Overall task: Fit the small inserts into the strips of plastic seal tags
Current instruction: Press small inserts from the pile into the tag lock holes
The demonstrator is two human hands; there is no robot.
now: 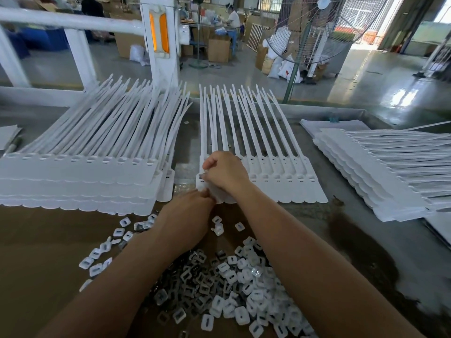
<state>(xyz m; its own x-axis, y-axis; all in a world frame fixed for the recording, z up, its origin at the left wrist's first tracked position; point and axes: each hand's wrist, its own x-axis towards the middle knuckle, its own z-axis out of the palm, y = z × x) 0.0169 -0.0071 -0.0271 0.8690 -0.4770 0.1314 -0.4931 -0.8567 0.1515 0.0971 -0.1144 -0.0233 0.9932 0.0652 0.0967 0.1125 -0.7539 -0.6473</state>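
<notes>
Right hand (pixel 224 173) curls at the middle strip's (pixel 280 189) left end, probably pinching an insert; left hand (pixel 192 213) touches its edge, grip unclear. A heap of inserts (pixel 234 289) lies unfitted nearby.

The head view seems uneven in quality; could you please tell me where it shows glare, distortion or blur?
In the head view, daylight glares off the polished floor at upper right; wide-angle distortion bows the white rail; the loose inserts along the bottom edge look soft.
</notes>
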